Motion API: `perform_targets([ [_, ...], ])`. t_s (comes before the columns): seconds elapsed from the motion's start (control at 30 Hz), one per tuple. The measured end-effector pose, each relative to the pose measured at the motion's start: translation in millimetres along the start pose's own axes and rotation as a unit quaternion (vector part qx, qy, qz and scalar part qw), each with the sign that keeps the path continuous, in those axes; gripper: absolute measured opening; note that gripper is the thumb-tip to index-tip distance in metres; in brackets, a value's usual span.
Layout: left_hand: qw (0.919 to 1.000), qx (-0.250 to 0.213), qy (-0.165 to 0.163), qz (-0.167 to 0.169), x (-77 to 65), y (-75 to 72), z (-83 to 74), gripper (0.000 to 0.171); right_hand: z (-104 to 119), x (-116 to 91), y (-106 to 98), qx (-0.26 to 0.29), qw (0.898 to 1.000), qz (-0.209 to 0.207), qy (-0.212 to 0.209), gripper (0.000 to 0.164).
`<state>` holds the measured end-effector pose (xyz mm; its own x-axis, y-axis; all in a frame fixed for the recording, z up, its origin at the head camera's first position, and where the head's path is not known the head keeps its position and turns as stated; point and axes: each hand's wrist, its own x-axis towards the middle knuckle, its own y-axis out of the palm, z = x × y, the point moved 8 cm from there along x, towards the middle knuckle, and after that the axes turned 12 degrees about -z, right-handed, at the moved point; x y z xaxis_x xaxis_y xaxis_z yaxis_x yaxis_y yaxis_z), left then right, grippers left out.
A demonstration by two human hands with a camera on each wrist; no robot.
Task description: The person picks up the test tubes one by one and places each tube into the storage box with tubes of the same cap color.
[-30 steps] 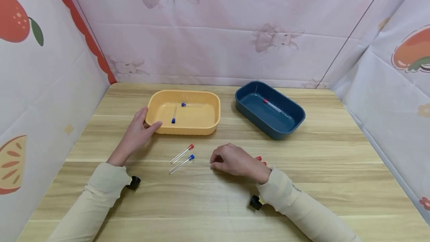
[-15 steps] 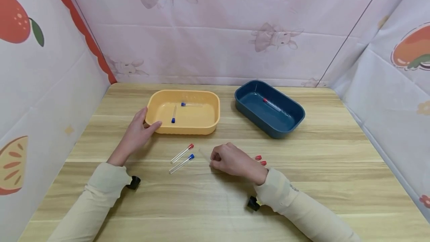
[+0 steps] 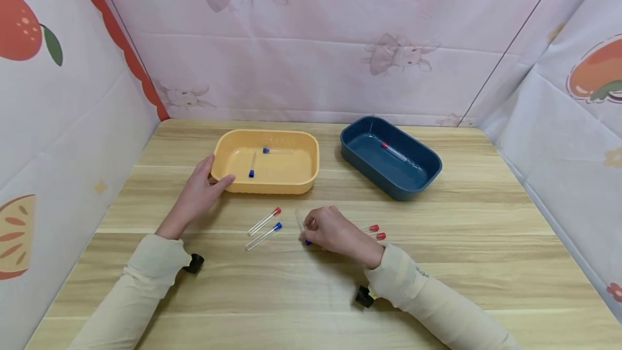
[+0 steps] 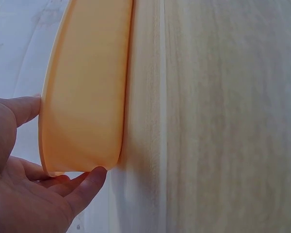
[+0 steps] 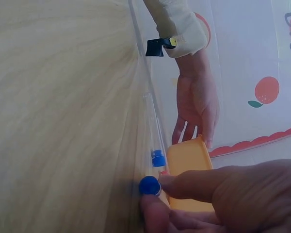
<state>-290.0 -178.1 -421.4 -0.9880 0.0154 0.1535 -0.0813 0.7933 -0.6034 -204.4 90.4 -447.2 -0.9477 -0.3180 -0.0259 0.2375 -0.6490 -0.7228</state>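
My right hand point(image 3: 335, 234) pinches a blue-capped test tube by its cap point(image 5: 149, 185) between thumb and fingers. Its clear glass end point(image 3: 299, 217) points away from me, close over the table. At the left, my left hand point(image 3: 196, 190) holds the near-left corner of a yellow tray point(image 3: 272, 189), thumb at the rim and fingers against the end wall. Inside that tray lie two blue-capped tubes point(image 3: 251, 165). Between the hands, a red-capped tube point(image 3: 263, 221) and another blue-capped tube point(image 3: 264, 236) lie side by side on the table.
A dark blue tray point(image 3: 369, 169) stands at the back right with one red-capped tube point(image 3: 394, 152) inside. Two red-capped tubes point(image 3: 373, 228) lie on the wooden table point(image 3: 272, 296), partly behind my right hand. Printed cloth walls point(image 3: 291, 80) enclose the back and sides.
The tube in my right hand has swung from pointing left to pointing away from me, and its blue cap now shows. My left hand has stayed at the yellow tray.
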Motion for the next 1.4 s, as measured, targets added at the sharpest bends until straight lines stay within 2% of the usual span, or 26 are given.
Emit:
perform_targets([
  [0.1, 1.0000, 0.000, 0.000, 0.001, -0.4, -0.1, -1.0, 0.089, -1, 1, -1, 0.000, 1.000, 0.006, 0.001, 0.028],
  [0.2, 1.0000, -0.001, 0.000, 0.002, -1.2, -0.1, -2.1, 0.088, 0, 3, -4, -0.016, 1.000, 0.016, -0.009, 0.042],
  [0.3, 1.0000, -0.001, -0.001, 0.002, -1.8, -0.1, -1.6, 0.089, 2, 6, -8, -0.047, 0.998, 0.033, -0.038, 0.058],
  [0.47, 1.0000, -0.001, -0.008, -0.001, -2.6, -0.1, 0.4, 0.088, 6, 7, -8, -0.105, 0.986, 0.073, -0.106, 0.085],
  [0.6, 1.0000, -0.002, -0.008, -0.002, -3.0, 0.5, 0.3, 0.087, 6, 8, -6, -0.128, 0.980, 0.087, -0.129, 0.099],
  [0.9, 1.0000, -0.008, -0.002, -0.005, -3.3, 0.0, -2.1, 0.086, 6, 11, -3, -0.149, 0.973, 0.080, -0.157, 0.103],
  [1.4, 0.9999, 0.006, -0.008, 0.001, -2.3, -0.3, 0.9, 0.089, 5, 13, -1, -0.141, 0.972, 0.059, -0.181, 0.099],
])
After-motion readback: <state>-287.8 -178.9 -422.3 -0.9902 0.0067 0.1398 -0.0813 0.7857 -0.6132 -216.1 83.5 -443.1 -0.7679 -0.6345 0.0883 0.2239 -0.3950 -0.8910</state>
